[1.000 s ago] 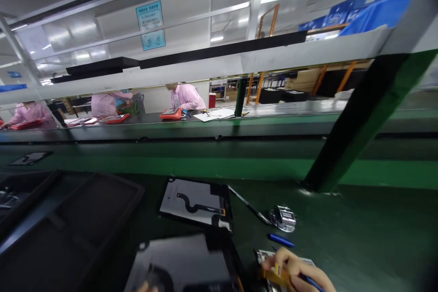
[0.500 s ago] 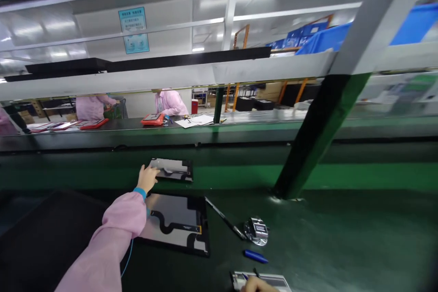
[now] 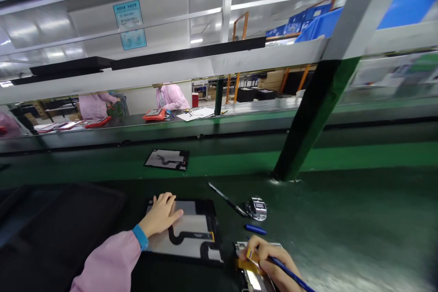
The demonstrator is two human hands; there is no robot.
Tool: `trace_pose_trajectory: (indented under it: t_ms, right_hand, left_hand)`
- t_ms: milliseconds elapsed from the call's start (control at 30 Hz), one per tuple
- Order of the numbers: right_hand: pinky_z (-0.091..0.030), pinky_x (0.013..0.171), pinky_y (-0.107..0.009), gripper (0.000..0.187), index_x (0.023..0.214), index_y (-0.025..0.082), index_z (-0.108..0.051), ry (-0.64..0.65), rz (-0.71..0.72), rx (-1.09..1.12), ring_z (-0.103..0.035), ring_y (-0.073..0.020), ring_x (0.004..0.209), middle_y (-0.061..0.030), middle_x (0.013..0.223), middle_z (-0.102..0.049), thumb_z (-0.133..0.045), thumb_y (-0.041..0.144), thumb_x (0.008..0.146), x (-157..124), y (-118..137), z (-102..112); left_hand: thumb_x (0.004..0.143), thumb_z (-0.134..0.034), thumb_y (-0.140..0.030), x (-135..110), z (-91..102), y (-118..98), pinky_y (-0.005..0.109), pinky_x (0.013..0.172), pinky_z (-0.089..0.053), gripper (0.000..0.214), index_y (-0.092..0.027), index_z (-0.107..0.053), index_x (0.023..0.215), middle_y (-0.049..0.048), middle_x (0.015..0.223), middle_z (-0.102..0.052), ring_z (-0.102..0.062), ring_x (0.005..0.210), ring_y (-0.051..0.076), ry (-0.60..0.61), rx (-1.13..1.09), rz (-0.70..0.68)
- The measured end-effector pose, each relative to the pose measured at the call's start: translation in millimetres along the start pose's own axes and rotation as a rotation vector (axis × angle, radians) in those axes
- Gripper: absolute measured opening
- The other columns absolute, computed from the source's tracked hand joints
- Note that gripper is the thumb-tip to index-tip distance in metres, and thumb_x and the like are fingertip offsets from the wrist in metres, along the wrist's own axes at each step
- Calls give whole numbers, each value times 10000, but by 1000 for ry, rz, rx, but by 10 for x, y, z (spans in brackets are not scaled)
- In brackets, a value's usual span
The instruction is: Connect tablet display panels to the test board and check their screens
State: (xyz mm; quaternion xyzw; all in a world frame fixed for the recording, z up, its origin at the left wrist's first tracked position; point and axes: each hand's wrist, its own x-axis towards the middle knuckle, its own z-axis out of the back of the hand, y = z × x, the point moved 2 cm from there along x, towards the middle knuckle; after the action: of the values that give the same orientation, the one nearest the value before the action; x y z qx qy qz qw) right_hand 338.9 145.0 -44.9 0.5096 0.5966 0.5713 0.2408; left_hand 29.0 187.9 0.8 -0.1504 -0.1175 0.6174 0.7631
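Note:
My left hand (image 3: 160, 216), with a blue band at the wrist, lies with spread fingers on the upper left of a flat display panel (image 3: 191, 248). This panel has a grey back and a black curved ribbon cable. In my right hand (image 3: 270, 260) is a blue pen (image 3: 289, 273), its shaft pointing down to the lower right. Under the right fingers sits a smaller flat part with a white strip (image 3: 253, 279) and yellow-orange film (image 3: 248, 265). Whether the fingers also pinch the film, I cannot tell.
Beyond the left hand lies another display panel (image 3: 167, 159). A slim silver-and-black tool (image 3: 227, 199), a metal tally counter (image 3: 256, 209) and a blue pen cap (image 3: 255, 229) are mid-bench. A green-and-white post (image 3: 308, 123) rises at right. Co-workers in pink (image 3: 173, 97) work opposite.
My left hand has drawn back from the far panel onto the near one. That far panel now lies uncovered. My right hand has come further into view, showing the blue pen.

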Motion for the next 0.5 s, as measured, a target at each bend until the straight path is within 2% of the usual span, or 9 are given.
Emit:
trace_pose_trajectory:
  t_ms: [67,133,200,267,333,367,433,500]
  right_hand:
    - [-511,731,-367,363,592,185,-595,-15,-10,2,-653,-252,800,-56,801,-559,-645,447,839,15,0,2]
    - [-513,721,-363,360,594,182,-605,-14,-16,-5,-656,-246,788,-56,810,-565,-656,445,834,47,-6,-29]
    - [-524,702,-366,357,613,185,-621,22,-17,-35,-653,-235,758,-62,816,-584,-643,456,844,75,10,-92]
    - [-532,662,-357,342,633,201,-642,67,0,-110,-644,-220,713,-64,801,-610,-624,457,860,51,76,-174]
    - [-534,616,-346,292,654,239,-664,70,43,-236,-642,-222,692,-64,796,-641,-629,441,861,-63,196,-257]
    - [-534,592,-343,257,661,261,-671,63,70,-299,-646,-227,689,-62,798,-655,-646,433,851,-151,266,-297]
    - [-552,662,-350,159,791,310,-691,24,99,-374,-660,-249,840,-71,943,-682,-642,444,860,-330,384,-365]
    - [-553,718,-335,181,929,300,-672,29,111,-384,-646,-210,892,-59,1028,-676,-594,462,903,-412,429,-433]
  left_hand:
    - [938,-342,-577,-272,-4,-69,647,1079,-272,620,-157,-482,1372,182,1341,-542,-461,1278,365,34,-4,16]
    - [948,-283,-585,-589,-15,-139,642,1082,-286,661,-148,-404,1429,192,1393,-502,-432,1317,358,56,-19,30]
    - [927,-330,-618,-934,-48,-198,608,1096,-309,681,-205,-339,1468,160,1471,-444,-380,1370,344,60,-7,14]
    - [839,-446,-705,-1278,-114,-239,578,1060,-394,776,-251,-356,1461,130,1487,-450,-422,1350,356,6,97,-53]
    - [748,-530,-758,-1580,-213,-269,507,913,-541,830,-227,-482,1383,126,1354,-601,-602,1176,356,-141,303,-189]
    - [756,-558,-729,-1705,-272,-287,448,819,-585,765,-201,-559,1309,113,1244,-682,-675,1059,331,-245,416,-287]
    - [812,-607,-605,-1881,-392,-321,347,703,-596,547,-170,-666,1138,68,1051,-769,-739,870,258,-443,572,-450]
    - [872,-598,-492,-1951,-493,-362,289,693,-580,365,-172,-701,1016,22,935,-794,-745,776,194,-568,585,-541]
